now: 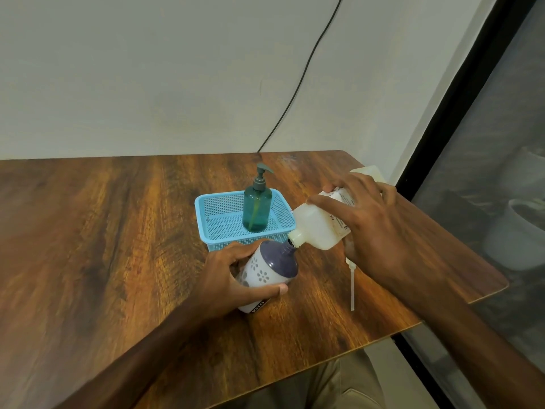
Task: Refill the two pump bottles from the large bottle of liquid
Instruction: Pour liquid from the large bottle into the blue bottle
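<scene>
My left hand (pixel 228 280) grips a white pump bottle (pixel 269 268) with a purple top and flower pattern, tilted toward the right, its pump removed. My right hand (pixel 373 222) holds the large whitish bottle (pixel 320 228) tipped over, its open mouth touching the purple bottle's neck. The removed white pump with its long tube (pixel 351 286) lies on the table below my right hand, partly hidden by it. A teal pump bottle (pixel 257 209) with its pump on stands upright in a light blue basket (pixel 218 228).
The wooden table (pixel 103 246) ends close on the right and front. A black cable (pixel 300 84) runs down the wall behind the table. White pots (pixel 519 231) stand on the floor beyond the right edge.
</scene>
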Motion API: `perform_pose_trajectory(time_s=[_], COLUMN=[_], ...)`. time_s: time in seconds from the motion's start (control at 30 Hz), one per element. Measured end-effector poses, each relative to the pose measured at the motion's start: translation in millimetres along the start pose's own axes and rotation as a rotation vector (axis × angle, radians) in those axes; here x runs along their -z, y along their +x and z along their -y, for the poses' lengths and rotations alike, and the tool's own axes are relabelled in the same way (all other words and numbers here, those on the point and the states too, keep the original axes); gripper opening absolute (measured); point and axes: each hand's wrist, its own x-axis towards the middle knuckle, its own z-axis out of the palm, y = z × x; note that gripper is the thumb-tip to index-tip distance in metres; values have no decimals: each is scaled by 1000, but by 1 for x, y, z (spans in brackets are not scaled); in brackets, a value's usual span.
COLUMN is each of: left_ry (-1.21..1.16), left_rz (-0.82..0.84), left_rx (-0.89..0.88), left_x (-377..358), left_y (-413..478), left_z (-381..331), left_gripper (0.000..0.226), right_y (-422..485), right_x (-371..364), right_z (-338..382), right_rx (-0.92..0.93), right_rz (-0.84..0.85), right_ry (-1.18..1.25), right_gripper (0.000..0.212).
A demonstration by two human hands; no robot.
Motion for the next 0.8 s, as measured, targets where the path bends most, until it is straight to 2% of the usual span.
perform_pose_trajectory(time_s=[0.3,0.7,0.8], left_ry=[14,-8,6], left_rz=[-5,-8,-13], left_rx=[-6,-4,-24], left_x=[0,-2,-2], left_y=[0,0,0], left_z=[-2,0,-1], left_gripper=[65,68,62], right_y=[1,3,4], right_x=[8,7,7], right_z=[5,5,5], right_rx=[-46,-52,-54], right_rz=[55,76,81], right_ry=[26,14,7], right_gripper=[80,83,83])
